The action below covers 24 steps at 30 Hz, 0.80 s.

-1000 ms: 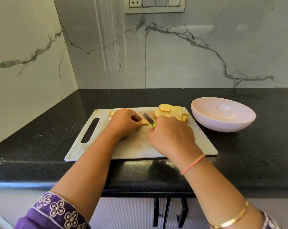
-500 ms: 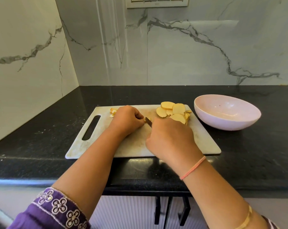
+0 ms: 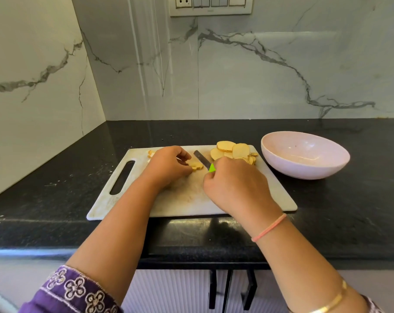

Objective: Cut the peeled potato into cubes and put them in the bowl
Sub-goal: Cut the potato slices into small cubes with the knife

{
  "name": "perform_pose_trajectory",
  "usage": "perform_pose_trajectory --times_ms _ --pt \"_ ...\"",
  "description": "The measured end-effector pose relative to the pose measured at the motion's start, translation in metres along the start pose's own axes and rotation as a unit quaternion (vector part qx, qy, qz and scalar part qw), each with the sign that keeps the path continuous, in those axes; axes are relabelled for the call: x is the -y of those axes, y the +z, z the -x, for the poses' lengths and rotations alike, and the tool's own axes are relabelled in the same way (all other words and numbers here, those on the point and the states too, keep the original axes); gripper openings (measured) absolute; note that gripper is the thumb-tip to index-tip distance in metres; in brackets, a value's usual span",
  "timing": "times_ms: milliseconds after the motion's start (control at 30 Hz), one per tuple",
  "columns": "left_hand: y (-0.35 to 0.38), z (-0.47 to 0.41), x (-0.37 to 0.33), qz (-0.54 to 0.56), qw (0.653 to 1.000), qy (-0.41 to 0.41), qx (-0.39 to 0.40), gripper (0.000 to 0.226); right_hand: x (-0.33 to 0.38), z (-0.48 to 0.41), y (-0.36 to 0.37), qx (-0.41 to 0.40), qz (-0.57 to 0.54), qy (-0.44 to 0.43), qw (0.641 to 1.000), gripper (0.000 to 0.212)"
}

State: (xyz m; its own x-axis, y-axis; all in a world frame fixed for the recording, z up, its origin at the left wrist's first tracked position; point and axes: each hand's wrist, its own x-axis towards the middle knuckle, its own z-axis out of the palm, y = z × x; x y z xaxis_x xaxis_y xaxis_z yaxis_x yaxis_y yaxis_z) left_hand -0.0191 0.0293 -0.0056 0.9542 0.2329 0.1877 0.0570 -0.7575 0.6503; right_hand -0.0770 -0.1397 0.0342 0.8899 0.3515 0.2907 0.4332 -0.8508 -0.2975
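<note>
Head cam: potato mid-chop on the board

Left hand (image 3: 169, 164) pins down some pale yellow potato strips (image 3: 196, 165) with curled fingers. Right hand (image 3: 234, 184) grips a small green-handled knife (image 3: 201, 159), its blade just beside them. Round potato slices (image 3: 232, 151) are piled at the far edge of the white plastic cutting board (image 3: 279, 199). A pale pink bowl (image 3: 304, 154) sits to its right on the black counter (image 3: 349, 211).

Black speckled stone countertop (image 3: 56, 199) carries a white rectangular plastic cutting board (image 3: 279, 195), slot handle at its left end, near the front edge; a pale pink round bowl (image 3: 304, 163) stands just beside its right end.
</note>
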Motion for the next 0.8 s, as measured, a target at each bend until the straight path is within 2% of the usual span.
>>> perform_pose_trajectory --times_ms 233,800 --pt "0.001 0.000 -0.002 -0.049 0.997 0.038 -0.034 0.004 0.007 -0.018 0.015 0.023 0.005 0.008 1.000 0.021" --pt "0.001 -0.004 0.002 -0.036 0.998 0.042 -0.036 0.012 0.008 -0.023 0.015 0.035 0.081 -0.050 0.995 0.018"
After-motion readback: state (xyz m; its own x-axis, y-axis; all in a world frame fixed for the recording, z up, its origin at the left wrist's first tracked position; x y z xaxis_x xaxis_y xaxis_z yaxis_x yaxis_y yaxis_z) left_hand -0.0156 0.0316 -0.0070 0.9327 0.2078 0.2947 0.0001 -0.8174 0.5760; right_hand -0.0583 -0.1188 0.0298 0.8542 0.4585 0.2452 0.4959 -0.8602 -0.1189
